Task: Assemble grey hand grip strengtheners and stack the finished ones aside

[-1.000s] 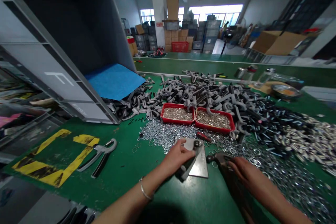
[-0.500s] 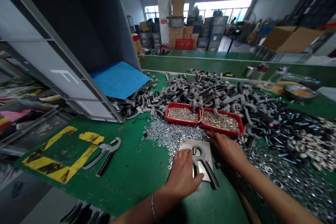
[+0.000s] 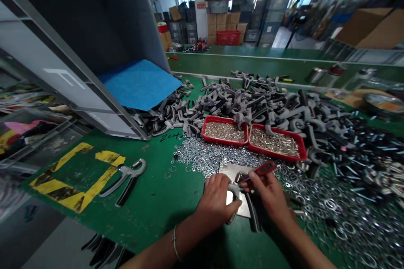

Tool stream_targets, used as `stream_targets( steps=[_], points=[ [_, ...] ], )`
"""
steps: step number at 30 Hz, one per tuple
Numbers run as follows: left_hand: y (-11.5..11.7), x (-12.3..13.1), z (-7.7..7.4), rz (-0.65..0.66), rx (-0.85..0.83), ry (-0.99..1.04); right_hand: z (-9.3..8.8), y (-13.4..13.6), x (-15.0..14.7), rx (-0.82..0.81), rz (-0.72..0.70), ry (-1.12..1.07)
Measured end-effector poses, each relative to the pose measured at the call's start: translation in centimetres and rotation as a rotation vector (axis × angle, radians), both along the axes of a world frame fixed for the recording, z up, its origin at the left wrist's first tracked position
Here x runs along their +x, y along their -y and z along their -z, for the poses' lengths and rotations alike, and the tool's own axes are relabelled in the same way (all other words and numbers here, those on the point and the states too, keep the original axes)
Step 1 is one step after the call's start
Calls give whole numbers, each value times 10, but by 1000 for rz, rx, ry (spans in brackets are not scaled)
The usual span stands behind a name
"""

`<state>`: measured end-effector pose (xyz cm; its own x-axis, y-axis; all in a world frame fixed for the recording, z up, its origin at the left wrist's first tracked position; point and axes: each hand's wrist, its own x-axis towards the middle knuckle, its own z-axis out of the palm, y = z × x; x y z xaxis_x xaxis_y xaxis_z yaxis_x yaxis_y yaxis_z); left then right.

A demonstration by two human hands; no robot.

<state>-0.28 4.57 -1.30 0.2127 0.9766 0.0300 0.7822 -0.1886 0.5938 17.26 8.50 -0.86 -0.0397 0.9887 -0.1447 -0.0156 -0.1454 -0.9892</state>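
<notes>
My left hand [image 3: 216, 197] is closed around one side of a grey spring clamp [image 3: 252, 212] with black-lined handles, over a small metal plate [image 3: 229, 170]. My right hand [image 3: 267, 193] pinches a slim tool with a red-and-black handle [image 3: 265, 168]. The tool slants down to the left, its thin end beside the metal piece at the clamp's jaw; whether they touch cannot be made out. Above the plate lie loose nuts [image 3: 202, 157] and two red trays [image 3: 225, 141] [image 3: 277, 157] of small metal parts. Another spring clamp [image 3: 128, 176] lies at left.
Behind the trays is a heap of grey clamp parts [image 3: 252, 101]. Metal rings [image 3: 341, 214] and black-handled screws [image 3: 356, 155] spread at right. A large grey crate [image 3: 104, 124] stands tilted at left, with a blue sheet [image 3: 142, 86]. Yellow-black tape [image 3: 63, 197] marks the table.
My right hand has moved left to the clamp, and the red-and-black tool now shows plainly in it. My left hand stays on the clamp. The camera view has tipped down slightly.
</notes>
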Motion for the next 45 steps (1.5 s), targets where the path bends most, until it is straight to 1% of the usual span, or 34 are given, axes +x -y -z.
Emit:
stream_targets(
  steps=[2,4,8,13,15,18,19,20,21,24,25,26,28,30,33,36,39,42,44,45],
  points=[
    [0,0,2,-6,27,12,7,0,3,16,-4,27],
    [0,1,5,-15,60,24,10,2,7,21,-3,31],
    [2,0,8,-15,101,37,9,4,9,19,6,22],
    [2,1,6,-22,75,30,5,6,7,29,-5,76],
    [2,1,4,-24,56,24,2,10,6,64,-21,210],
    [2,0,0,-13,24,2,-4,13,3,222,-97,504],
    [2,0,-1,-5,9,-7,-7,12,2,269,-128,558],
    [2,0,-2,1,-8,-18,-11,9,0,286,-160,560],
    [1,0,-3,6,-27,-28,-15,3,-1,251,-194,493],
    [-1,0,-5,10,-72,-45,-25,-18,-1,-9,-278,131],
    [-2,-1,-5,13,-77,-46,-27,-24,1,-78,-299,33],
    [-2,-1,-5,19,-79,-46,-27,-28,4,-114,-304,-30],
    [-3,-1,-5,31,-75,-40,-22,-30,11,-106,-262,-96],
    [-3,-2,-4,32,-67,-27,-11,-24,19,-76,-181,-150],
    [-2,-2,-3,19,-68,-2,6,-6,27,-30,-95,-121],
    [-1,-2,-3,13,-76,17,13,7,30,6,-67,-56],
    [-2,-2,-3,13,-75,34,11,9,28,19,-49,-44],
    [-2,-2,-3,8,-72,43,7,10,26,20,-74,2],
    [-2,-2,-2,6,-70,42,5,12,24,55,-98,108],
    [-2,-2,-2,3,-69,38,4,13,23,87,-105,198]
  ],
)
